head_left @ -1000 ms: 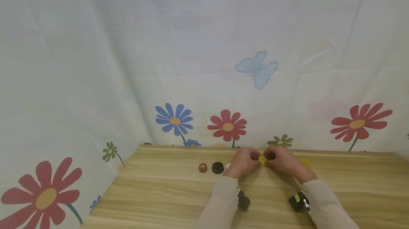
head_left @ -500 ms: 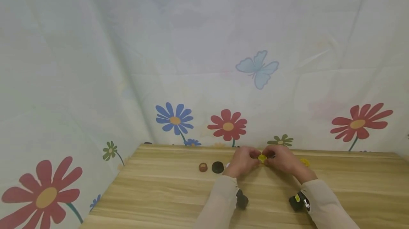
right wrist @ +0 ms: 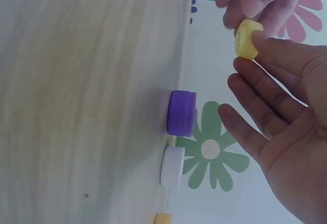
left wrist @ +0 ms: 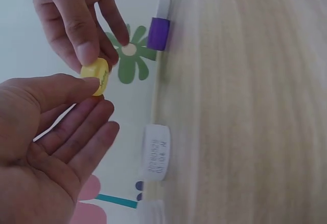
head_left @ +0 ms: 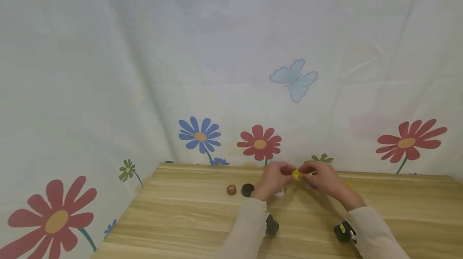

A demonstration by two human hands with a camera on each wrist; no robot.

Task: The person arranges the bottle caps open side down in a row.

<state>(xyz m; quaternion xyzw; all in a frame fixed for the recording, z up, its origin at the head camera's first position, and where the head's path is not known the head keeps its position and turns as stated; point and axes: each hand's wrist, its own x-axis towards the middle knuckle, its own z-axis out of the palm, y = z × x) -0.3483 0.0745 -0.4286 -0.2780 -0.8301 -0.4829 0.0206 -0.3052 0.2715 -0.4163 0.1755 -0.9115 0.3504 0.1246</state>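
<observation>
A small yellow cap (head_left: 296,175), with faint dark print on its side in both wrist views, is up off the wooden table. My left hand (head_left: 273,178) pinches it from the left between thumb and forefinger. From the opposite side, my right hand (head_left: 323,178) pinches it too, its other fingers loosely spread. Below the left hand lies a white cap (left wrist: 157,152) with printed characters. A ribbed purple cap (right wrist: 182,113) stands under the right hand, beside another white cap (right wrist: 172,166).
To the left on the wooden table (head_left: 181,211) sit a brown cap-like piece (head_left: 231,189) and a round black cap (head_left: 248,190). Another yellow piece (right wrist: 163,219) lies past the second white cap. A flowered cloth (head_left: 217,70) hangs behind the table's back edge.
Both hands have risen slightly with the yellow cap. A white cap and a bit of purple have come into sight beneath them in the head view.
</observation>
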